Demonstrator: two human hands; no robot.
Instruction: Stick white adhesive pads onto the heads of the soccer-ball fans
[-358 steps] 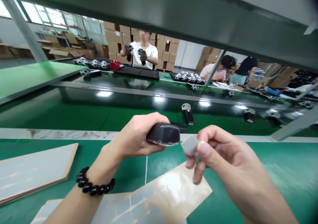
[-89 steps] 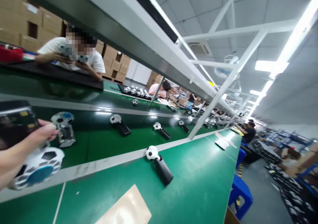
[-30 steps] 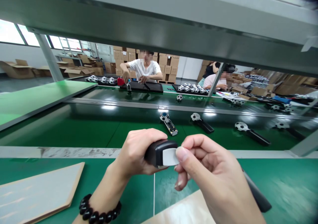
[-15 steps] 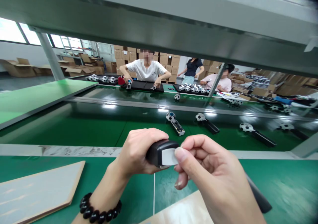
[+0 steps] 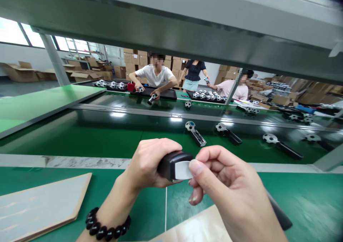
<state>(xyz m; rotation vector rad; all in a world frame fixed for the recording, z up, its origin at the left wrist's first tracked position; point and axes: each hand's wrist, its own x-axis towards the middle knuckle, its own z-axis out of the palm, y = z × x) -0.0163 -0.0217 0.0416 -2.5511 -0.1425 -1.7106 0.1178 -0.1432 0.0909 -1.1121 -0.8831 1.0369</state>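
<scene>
My left hand (image 5: 148, 163) is wrapped around a black plastic casing (image 5: 166, 167), its rounded end turned toward my right side. Over that end face lies a pale grey sticker (image 5: 182, 170). Thumb and index finger of my right hand (image 5: 225, 181) pinch the sticker's right edge, while the other fingers curl loosely below. The far side of the casing is hidden by my left palm. Below my hands a pale backing sheet (image 5: 195, 227) lies on the green bench, and a dark bar-shaped piece (image 5: 280, 210) shows partly behind my right wrist.
Pale sheets (image 5: 45, 206) lie at left. Past a metal rail (image 5: 88, 162), a green belt (image 5: 88, 138) carries football-headed items with handles, one open-bodied (image 5: 197, 134). Co-workers (image 5: 157, 75) work beyond, beside a tray of football heads (image 5: 207, 96). A shelf beam (image 5: 171, 31) crosses overhead.
Items on the near belt have shifted right; the ball on the far belt went slightly left. Across the belts, co-workers have moved their arms, one holding out a football-headed item. My hands look unchanged.
</scene>
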